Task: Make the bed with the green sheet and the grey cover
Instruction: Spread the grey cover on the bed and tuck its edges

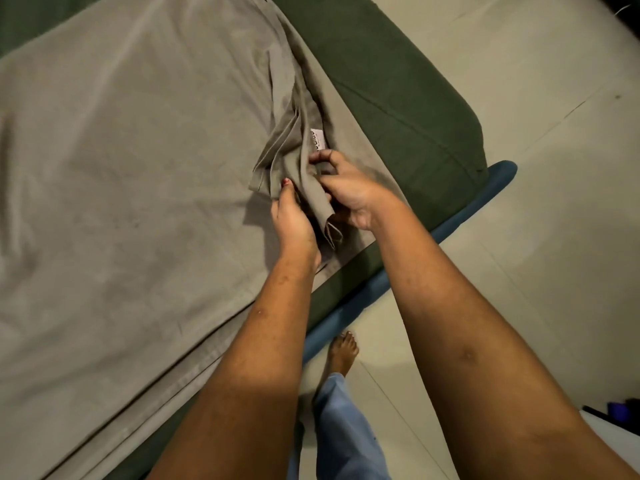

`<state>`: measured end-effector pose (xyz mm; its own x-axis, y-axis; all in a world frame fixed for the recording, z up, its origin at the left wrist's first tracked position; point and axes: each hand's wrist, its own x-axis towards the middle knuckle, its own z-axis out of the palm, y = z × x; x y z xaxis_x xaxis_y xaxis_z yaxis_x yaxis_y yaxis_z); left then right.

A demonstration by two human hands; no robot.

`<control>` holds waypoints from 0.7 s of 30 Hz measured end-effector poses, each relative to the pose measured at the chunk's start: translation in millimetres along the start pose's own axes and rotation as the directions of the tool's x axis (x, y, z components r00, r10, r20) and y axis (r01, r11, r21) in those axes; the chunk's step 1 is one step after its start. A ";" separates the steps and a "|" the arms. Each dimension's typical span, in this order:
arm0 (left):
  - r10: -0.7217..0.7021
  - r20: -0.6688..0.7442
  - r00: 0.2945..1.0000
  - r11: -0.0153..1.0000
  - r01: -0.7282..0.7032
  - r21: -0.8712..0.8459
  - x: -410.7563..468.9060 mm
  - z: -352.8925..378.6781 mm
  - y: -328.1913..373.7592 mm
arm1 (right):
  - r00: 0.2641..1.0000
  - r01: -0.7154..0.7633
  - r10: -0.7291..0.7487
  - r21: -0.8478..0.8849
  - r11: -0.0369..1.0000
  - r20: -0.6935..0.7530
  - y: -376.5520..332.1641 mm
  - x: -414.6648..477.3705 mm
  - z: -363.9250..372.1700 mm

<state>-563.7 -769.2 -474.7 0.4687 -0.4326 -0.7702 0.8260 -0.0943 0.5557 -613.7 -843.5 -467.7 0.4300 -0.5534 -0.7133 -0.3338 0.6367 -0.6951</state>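
The grey cover [131, 161] lies spread over most of the bed. One corner of it is bunched into folds near the bed's right edge, with a white label [318, 138] showing. My left hand [292, 220] grips the lower part of that bunch, thumb on top. My right hand [349, 188] pinches the folds just below the label. The green sheet [398, 88] covers the mattress and shows along the right side and at the top left corner.
A blue bed frame edge [460, 216] runs along the mattress side. Pale tiled floor [536, 168] lies to the right. My bare foot [343, 351] and blue trouser leg stand beside the bed. A dark object [620, 408] sits at the lower right.
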 end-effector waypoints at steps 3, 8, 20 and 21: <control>-0.028 0.003 1.000 0.999 0.028 0.017 -2.0 -1.8 -2.4 | 0.997 0.015 -0.025 -0.136 0.991 -0.073 -4.4 -1.6 3.7; 0.034 -0.080 0.996 0.996 -0.027 0.086 -11.0 0.1 3.7 | 0.829 0.222 -0.321 -0.259 0.940 -0.457 1.9 0.5 -16.5; 0.261 0.152 0.953 0.696 -0.295 0.654 -13.6 12.3 -1.2 | 0.968 0.051 -0.158 -0.465 0.884 -0.196 -3.5 -20.5 -30.5; 0.294 0.171 0.940 0.681 -0.332 0.653 -11.4 13.2 0.3 | 0.965 0.092 -0.195 -0.469 0.879 -0.177 -4.1 -20.9 -22.3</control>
<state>-572.9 -776.1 -461.6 0.6304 -0.5879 -0.5069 0.2024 -0.5060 0.8385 -640.0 -846.4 -452.0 0.3318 -0.7528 -0.5685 -0.6469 0.2570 -0.7179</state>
